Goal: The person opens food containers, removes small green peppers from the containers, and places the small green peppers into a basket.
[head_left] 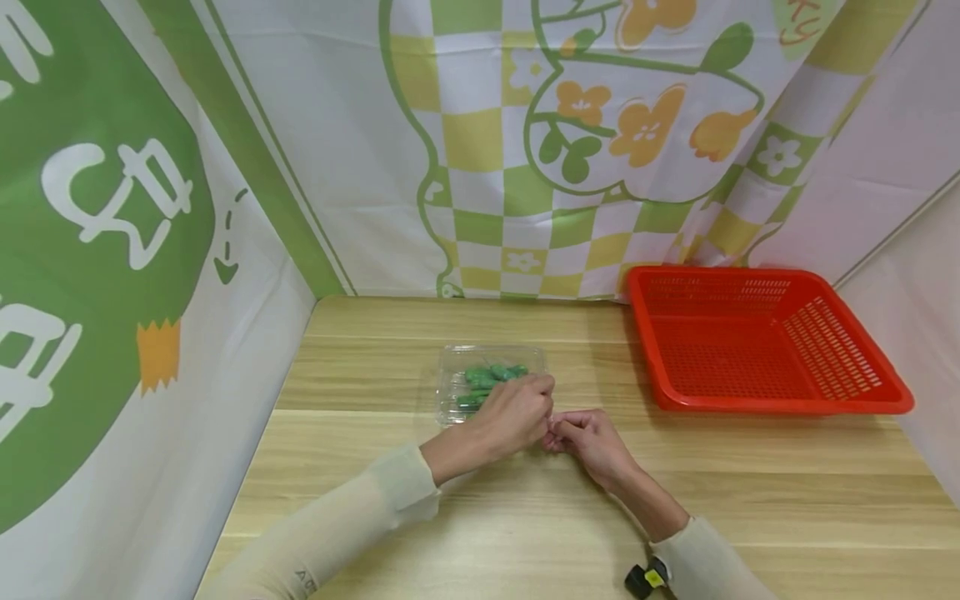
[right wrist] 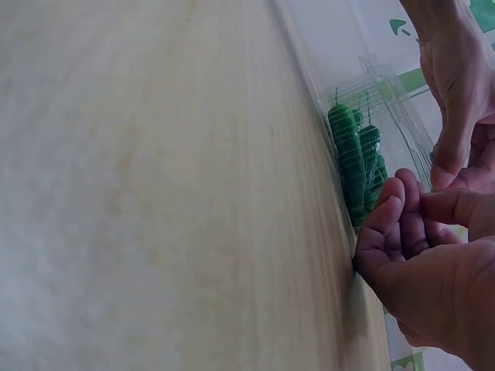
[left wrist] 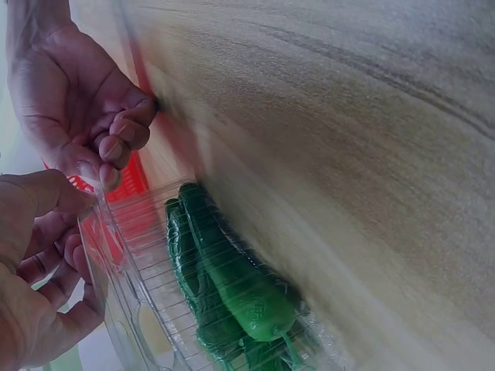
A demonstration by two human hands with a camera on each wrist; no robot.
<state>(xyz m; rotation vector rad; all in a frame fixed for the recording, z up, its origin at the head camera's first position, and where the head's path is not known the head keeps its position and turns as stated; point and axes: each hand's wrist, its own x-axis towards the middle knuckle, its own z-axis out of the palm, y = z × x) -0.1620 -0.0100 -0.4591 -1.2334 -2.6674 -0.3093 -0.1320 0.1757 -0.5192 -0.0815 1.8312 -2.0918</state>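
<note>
A clear plastic box with a lid stands on the table, with several green peppers inside. Reaching over the box's near right part, the left hand pinches the rim at the corner between thumb and fingers. From the right, the right hand meets it at that same corner, its thumb and index finger pinching the edge and its other fingers curled. In the right wrist view the tips of both hands come together at the rim, and the right hand hides part of the box.
A red plastic basket with slotted sides stands at the table's back right. The wood-grain table meets a printed cloth hanging behind it. Another cloth hangs along the left side. A dark strap device sits by the right sleeve.
</note>
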